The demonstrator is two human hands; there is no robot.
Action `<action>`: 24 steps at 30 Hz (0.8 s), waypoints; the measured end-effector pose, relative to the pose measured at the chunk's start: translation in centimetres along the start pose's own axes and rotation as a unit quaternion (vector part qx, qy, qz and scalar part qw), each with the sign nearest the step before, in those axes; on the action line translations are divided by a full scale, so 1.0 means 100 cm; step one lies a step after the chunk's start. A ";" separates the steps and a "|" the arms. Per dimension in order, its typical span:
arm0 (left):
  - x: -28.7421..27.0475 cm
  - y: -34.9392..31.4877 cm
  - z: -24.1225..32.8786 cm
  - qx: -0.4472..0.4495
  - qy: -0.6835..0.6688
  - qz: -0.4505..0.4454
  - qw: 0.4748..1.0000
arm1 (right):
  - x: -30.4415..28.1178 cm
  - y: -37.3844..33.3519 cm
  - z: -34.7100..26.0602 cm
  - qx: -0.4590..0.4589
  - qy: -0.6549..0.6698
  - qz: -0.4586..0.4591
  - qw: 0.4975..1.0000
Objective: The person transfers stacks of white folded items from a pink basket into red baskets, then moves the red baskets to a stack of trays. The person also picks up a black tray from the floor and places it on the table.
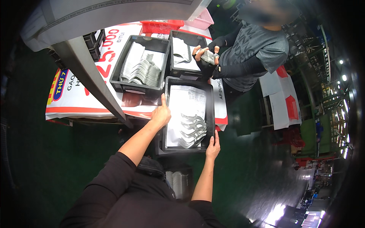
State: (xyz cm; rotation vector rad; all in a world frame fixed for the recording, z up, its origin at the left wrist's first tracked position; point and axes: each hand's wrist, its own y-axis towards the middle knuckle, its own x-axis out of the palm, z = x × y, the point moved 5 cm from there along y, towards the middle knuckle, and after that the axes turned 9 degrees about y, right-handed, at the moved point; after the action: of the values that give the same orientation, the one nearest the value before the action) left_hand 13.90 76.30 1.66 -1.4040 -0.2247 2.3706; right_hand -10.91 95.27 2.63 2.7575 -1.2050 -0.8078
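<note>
Between my hands is a black plastic crate (210, 95), its far end at the edge of a covered table and its near part sticking out toward me. White paper (175, 110) lines it, and several curved, shiny metal parts (193, 131) lie in a row toward its near right side. My left hand (161, 115) grips the crate's left wall, index finger stretched along it. On the right wall, near the closest corner, my right hand (213, 147) holds on; some fingers are hidden by the crate.
On the table (72, 100), a second black crate (159, 81) holds stacked metal parts, and another crate (175, 70) stands beside it. A co-worker (249, 53) holds metal parts at the right. A metal post (91, 79) slants across the left. Red (161, 26) and pink baskets (201, 19) stand behind.
</note>
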 end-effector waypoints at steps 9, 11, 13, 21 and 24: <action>0.001 0.002 -0.002 0.004 -0.002 0.009 1.000 | 0.000 0.000 -0.004 -0.006 -0.001 -0.001 1.000; 0.002 0.002 -0.002 0.006 -0.004 0.008 1.000 | 0.000 0.000 -0.003 -0.002 0.002 -0.003 1.000; 0.001 0.002 -0.002 0.007 -0.004 0.007 1.000 | 0.000 0.000 -0.003 -0.003 0.001 -0.005 1.000; 0.001 0.000 -0.001 0.008 -0.018 0.018 1.000 | 0.000 -0.001 -0.005 -0.010 -0.004 -0.002 1.000; 0.002 0.000 -0.001 0.007 -0.019 0.017 1.000 | 0.000 -0.001 -0.004 -0.010 -0.004 -0.001 1.000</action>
State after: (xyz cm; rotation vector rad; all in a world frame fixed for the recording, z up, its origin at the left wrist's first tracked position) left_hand 13.91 76.35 1.44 -1.3672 -0.1950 2.4226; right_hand -10.70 95.27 2.96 2.7435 -1.1887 -0.8272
